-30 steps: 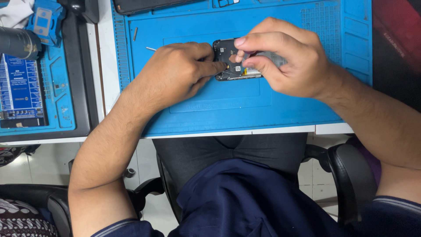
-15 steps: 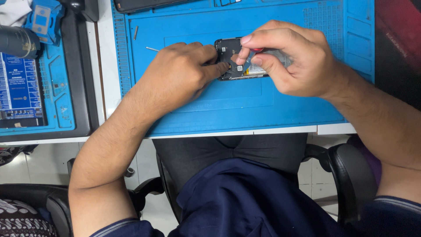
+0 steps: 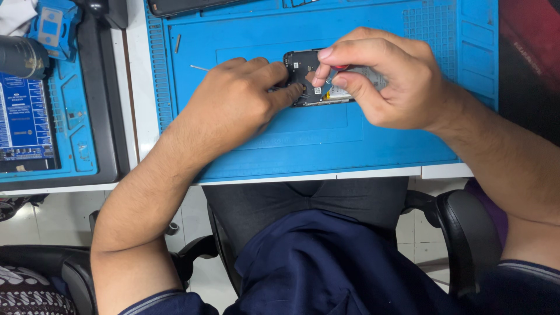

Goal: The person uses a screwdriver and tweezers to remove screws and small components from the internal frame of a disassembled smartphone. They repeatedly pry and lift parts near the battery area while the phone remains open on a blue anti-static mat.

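Note:
An opened phone (image 3: 303, 74), back cover off and its dark inner boards showing, lies on a blue work mat (image 3: 303, 140). My left hand (image 3: 233, 102) rests on the mat with its fingertips pressing the phone's left edge. My right hand (image 3: 385, 79) covers the phone's right half and pinches a small tool with a red handle (image 3: 341, 67) over the boards near the top. Most of the phone's right side is hidden under that hand.
A thin metal pin (image 3: 199, 67) and a small screw-like piece (image 3: 177, 43) lie on the mat's left part. A second blue mat with a dark board (image 3: 26, 122) sits at the left. A dark device (image 3: 192, 6) lies at the mat's far edge. Chair armrests (image 3: 466, 233) flank my lap.
Both hands stayed on the phone. The right hand's fingers shifted slightly over the boards; the view moved a little.

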